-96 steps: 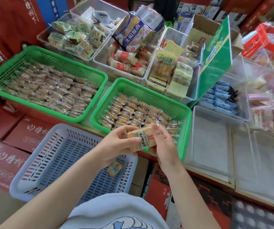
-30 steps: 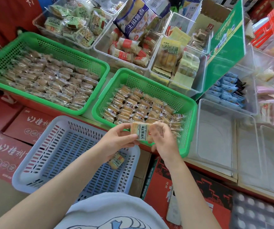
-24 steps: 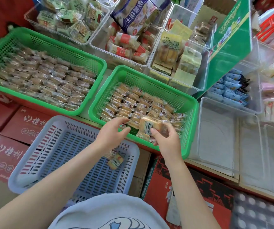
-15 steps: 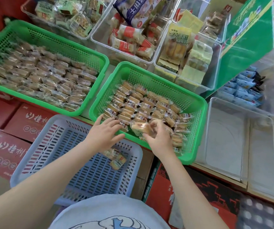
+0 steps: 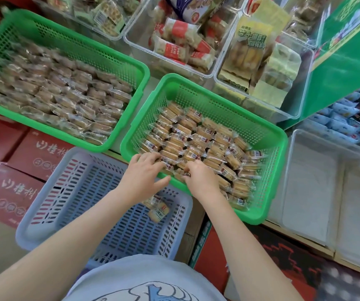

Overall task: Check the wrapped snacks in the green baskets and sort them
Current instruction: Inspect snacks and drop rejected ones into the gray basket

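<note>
Green plastic mesh frames the work: the right-hand green basket [image 5: 261, 131] holds the wrapped snacks [image 5: 198, 144] in rows, and the packet that both hands held up a second ago is back down among them at its near edge. The left hand [image 5: 144, 172] now lies flat and released on the near row, while the right hand [image 5: 198, 177] pinches a packet there, so checking looks set to continue. Left of that basket sits a second green basket [image 5: 92, 46], also full; below it the blue basket [image 5: 66, 192] holds two rejects [image 5: 158, 208], with clear bins [image 5: 224, 68] behind and red cartons [image 5: 23, 170] underneath.
</note>
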{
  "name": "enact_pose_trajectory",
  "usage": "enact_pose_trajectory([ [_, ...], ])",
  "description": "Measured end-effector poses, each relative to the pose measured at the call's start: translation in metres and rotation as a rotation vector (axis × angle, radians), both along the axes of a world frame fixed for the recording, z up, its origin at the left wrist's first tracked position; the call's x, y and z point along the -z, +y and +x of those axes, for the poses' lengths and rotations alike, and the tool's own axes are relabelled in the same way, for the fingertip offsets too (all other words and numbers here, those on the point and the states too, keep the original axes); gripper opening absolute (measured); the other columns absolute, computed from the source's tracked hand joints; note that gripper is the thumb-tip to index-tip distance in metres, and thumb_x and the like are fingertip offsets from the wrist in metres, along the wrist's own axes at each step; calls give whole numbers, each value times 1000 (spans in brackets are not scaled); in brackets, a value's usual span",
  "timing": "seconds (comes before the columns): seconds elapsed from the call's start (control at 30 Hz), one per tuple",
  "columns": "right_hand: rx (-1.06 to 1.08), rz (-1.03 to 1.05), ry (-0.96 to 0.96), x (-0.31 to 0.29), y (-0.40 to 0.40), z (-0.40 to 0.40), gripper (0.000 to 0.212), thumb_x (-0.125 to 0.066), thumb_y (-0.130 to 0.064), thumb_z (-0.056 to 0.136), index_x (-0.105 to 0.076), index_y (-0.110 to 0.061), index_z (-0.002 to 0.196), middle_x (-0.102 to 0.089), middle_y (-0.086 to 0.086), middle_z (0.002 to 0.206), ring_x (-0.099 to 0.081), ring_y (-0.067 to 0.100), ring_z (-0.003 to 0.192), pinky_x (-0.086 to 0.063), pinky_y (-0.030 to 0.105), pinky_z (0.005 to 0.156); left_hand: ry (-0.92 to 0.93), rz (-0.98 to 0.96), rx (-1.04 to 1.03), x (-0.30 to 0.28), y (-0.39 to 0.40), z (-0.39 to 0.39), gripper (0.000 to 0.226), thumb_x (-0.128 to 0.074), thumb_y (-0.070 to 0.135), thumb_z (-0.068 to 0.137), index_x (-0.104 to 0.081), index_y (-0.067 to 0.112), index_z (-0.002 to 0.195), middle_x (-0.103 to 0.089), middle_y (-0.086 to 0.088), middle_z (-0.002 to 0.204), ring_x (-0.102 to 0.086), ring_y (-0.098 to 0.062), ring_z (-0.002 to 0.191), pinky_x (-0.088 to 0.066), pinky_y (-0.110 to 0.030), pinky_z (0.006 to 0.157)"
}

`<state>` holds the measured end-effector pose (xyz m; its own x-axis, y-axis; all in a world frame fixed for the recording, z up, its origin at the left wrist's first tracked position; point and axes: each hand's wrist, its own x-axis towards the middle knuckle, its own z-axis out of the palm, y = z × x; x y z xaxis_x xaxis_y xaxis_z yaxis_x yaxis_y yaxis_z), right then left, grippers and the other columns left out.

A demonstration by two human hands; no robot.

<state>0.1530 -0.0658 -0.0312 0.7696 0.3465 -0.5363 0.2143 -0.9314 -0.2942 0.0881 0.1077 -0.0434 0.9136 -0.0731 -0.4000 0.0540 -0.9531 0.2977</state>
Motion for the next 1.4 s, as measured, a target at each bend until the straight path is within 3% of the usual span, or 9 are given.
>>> enact_pose_trajectory([
  [0.1, 37, -47, -5, 4, 6, 9, 22, -66, -31, 95, -51, -15, 97, -54, -1, 88, -56, 23, 78, -40, 32, 58, -83, -88, 20, -5, -12, 7, 78, -14, 69, 86, -58, 31, 138, -42, -5, 156, -31, -24, 147, -17, -45, 121],
  [0.23, 108, 111, 90, -3, 0, 19, 15, -66, -26, 93, -56, -16, 97, -55, -4, 83, -57, 22, 78, -45, 34, 61, 15, -36, 177, 2, -18, 14, 95, 14, 78, 81, -51, 46, 143, -19, 4, 168, -3, -18, 157, 12, -47, 124],
  [0.33, 193, 238, 25, -4, -7, 23, 9, -61, -23, 97, -63, -16, 101, -59, -2, 95, -55, 17, 83, -46, 32, 71, 25, 1, 204, 8, -14, 16, 113, 33, 79, 71, -48, 47, 144, -15, 5, 169, -3, -16, 157, 12, -49, 124],
  [0.53, -60, 25, -206, 14, -7, 16, 24, -63, -23, 96, -58, -12, 116, -56, 4, 116, -53, 24, 110, -48, 37, 85, 68, 37, 202, 5, -18, 17, 121, 40, 78, 65, -45, 48, 146, -11, 5, 169, -1, -19, 157, 8, -52, 124],
  [0.93, -56, 124, -368, 19, -8, 2, 21, -61, 4, 88, -50, -12, 81, -54, 5, 84, -50, 26, 81, -34, 33, 62, 185, 47, 192, -3, -18, 20, 79, 3, 76, 86, -40, 50, 148, -2, 0, 170, 0, -27, 157, 7, -53, 125],
  [1.17, 372, 493, -203, -30, -44, -8, 9, -58, -10, 98, -56, -13, 90, -64, 0, 86, -62, 12, 74, -48, 26, 58, 200, -67, 151, -7, -12, 20, 58, -17, 60, 104, -58, 38, 139, -21, -3, 167, -13, -28, 156, 3, -52, 125],
  [1.23, 481, 596, -206, -50, -51, -10, 11, -58, -11, 99, -56, -19, 93, -65, -3, 91, -64, 4, 83, -51, 19, 66, 93, -252, 39, -15, -9, 19, 48, -28, 41, 109, -72, 22, 101, -62, -8, 131, -52, -25, 127, -22, -50, 120],
  [1.3, 532, 678, -191, -70, -53, -12, 13, -56, -11, 100, -55, -23, 95, -65, -1, 94, -65, 8, 87, -55, 28, 71, -62, -471, -222, -32, -10, 15, 42, -36, 27, 109, -54, 17, 73, -57, 0, 78, -51, -14, 73, -43, -39, 83],
  [1.4, 549, 763, -87, -90, -49, -19, 10, -54, -9, 101, -54, -18, 96, -64, 3, 88, -64, 10, 77, -56, 29, 64, -72, -820, -530, -64, -15, 9, 23, -50, 37, 104, -63, 21, 94, -64, 8, 84, -60, -7, 77, -45, -28, 68],
])
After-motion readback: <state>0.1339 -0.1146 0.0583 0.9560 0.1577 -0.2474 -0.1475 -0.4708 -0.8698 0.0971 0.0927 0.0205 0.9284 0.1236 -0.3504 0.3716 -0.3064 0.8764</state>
